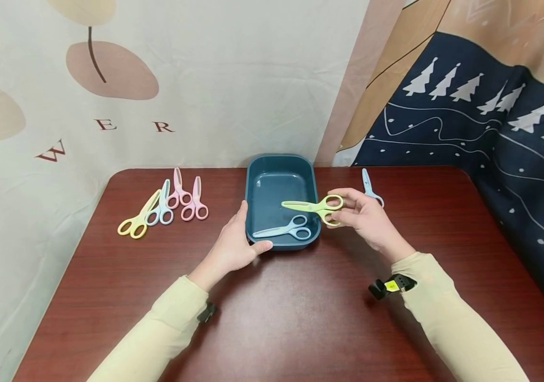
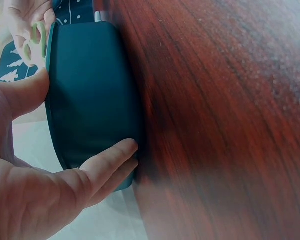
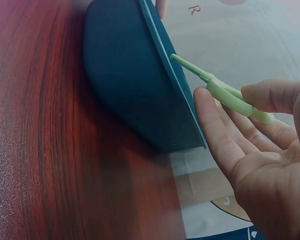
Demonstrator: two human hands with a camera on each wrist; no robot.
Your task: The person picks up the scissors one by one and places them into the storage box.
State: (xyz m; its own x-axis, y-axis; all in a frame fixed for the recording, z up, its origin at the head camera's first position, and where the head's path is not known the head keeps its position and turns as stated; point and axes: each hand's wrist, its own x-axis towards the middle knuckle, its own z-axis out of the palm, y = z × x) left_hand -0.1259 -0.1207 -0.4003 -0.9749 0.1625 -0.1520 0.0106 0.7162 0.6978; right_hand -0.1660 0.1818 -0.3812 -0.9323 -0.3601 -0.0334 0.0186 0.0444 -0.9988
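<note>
My right hand [image 1: 366, 218] pinches yellow-green scissors [image 1: 304, 207] by the handle loops, above the right side of a dark teal rectangular bin [image 1: 279, 185]. Their blades point left over the bin's inside. In the right wrist view, the thumb and fingers hold the green handle [image 3: 230, 100] close to the bin's rim. Light blue scissors [image 1: 274, 231] lie in the near end of the bin. My left hand [image 1: 231, 244] rests against the bin's near left corner. The left wrist view shows its fingers [image 2: 107, 165] straight along the bin's wall, thumb at the rim.
On the left of the brown table [image 1: 291, 307] lie yellow scissors [image 1: 139, 218], blue scissors [image 1: 162, 207] and two pink scissors [image 1: 196, 201], close together. Another blue pair [image 1: 367, 183] lies behind my right hand. A pale printed cloth [image 1: 234, 95] hangs behind the table.
</note>
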